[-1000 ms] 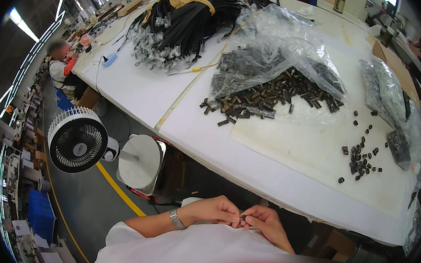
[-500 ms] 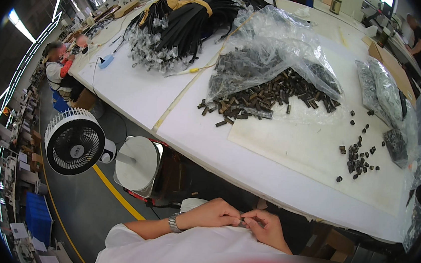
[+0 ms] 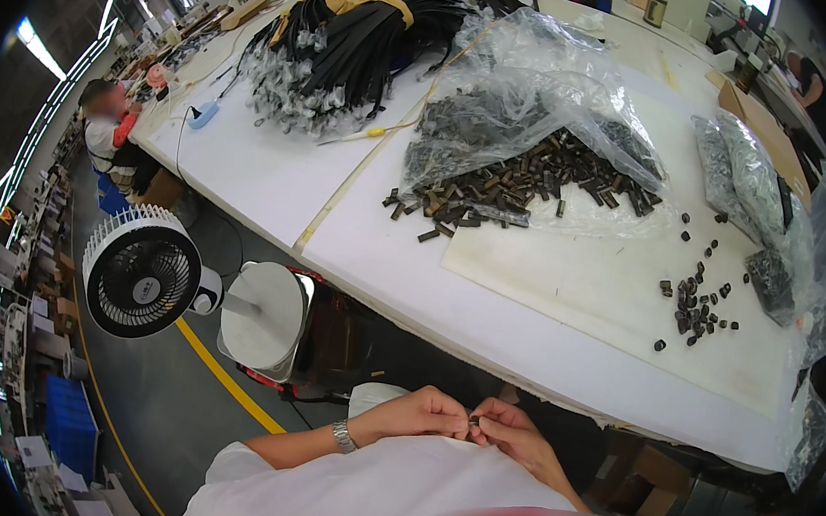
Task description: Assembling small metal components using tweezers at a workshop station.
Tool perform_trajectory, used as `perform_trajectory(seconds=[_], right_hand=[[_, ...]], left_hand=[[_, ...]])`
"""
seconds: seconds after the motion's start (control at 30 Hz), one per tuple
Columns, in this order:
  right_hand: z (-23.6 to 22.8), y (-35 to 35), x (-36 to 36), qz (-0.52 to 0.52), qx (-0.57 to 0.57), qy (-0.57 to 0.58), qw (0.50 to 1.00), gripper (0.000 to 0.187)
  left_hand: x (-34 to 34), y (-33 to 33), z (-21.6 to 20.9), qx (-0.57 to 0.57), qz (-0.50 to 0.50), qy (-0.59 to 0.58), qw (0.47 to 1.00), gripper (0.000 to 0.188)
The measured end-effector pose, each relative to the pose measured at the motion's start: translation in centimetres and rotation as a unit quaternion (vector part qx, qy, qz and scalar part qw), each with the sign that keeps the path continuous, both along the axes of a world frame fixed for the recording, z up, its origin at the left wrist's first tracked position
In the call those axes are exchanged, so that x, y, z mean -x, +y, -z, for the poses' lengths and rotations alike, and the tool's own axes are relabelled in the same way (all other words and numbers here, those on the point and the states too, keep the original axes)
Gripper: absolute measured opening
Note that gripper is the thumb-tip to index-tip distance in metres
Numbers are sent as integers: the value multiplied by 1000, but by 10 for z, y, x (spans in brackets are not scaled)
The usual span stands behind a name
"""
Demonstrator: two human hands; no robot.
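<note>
In front of my body, below the table's near edge, both hands meet at their fingertips. My left hand [image 3: 431,413], with a metal watch on its wrist, is pinched closed; what its fingers grip is hidden. My right hand [image 3: 513,434] pinches a small dark piece [image 3: 474,421], too small to identify, right beside the left fingertips. On the table lies a pile of short dark brown tube-like pieces [image 3: 498,187], partly under a clear plastic bag [image 3: 546,83]. Several small black pieces [image 3: 691,312] are scattered farther right.
A bundle of black straps [image 3: 363,42] tied with a yellow band lies on the white table [image 3: 364,254]. A yellow-tipped cable [image 3: 377,132] crosses nearby. More plastic bags [image 3: 734,178] sit at right. Left of the table stand a fan [image 3: 144,279] and a person [image 3: 105,133].
My fingertips have shifted slightly together, and a dark piece now shows between them. The whole view has moved a little. Things on the table lie as before.
</note>
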State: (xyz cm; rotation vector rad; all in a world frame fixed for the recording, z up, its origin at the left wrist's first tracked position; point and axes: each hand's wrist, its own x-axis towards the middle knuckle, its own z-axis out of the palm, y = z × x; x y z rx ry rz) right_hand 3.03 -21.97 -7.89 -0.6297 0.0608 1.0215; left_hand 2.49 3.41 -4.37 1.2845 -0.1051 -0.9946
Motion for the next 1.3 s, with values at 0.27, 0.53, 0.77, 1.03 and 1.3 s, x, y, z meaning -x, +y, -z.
perform_trajectory(seconds=[0.27, 0.53, 0.77, 1.03, 1.3], right_hand=[[-11, 5, 2, 69, 47, 20, 996, 13], [-22, 5, 3, 113, 193, -143, 964, 8], [-25, 7, 5, 110, 230, -184, 949, 7], [-27, 8, 5, 102, 273, -227, 929, 7], [-30, 9, 7, 106, 270, -224, 930, 8]], left_hand=[[-9, -11, -31, -140, 1, -212, 967, 21], [-8, -15, -28, -191, 7, -312, 931, 22], [-8, -16, -37, -220, 14, -318, 922, 21], [-6, -17, -42, -250, 20, -334, 909, 22], [-4, -17, -38, -267, 8, -385, 883, 21]])
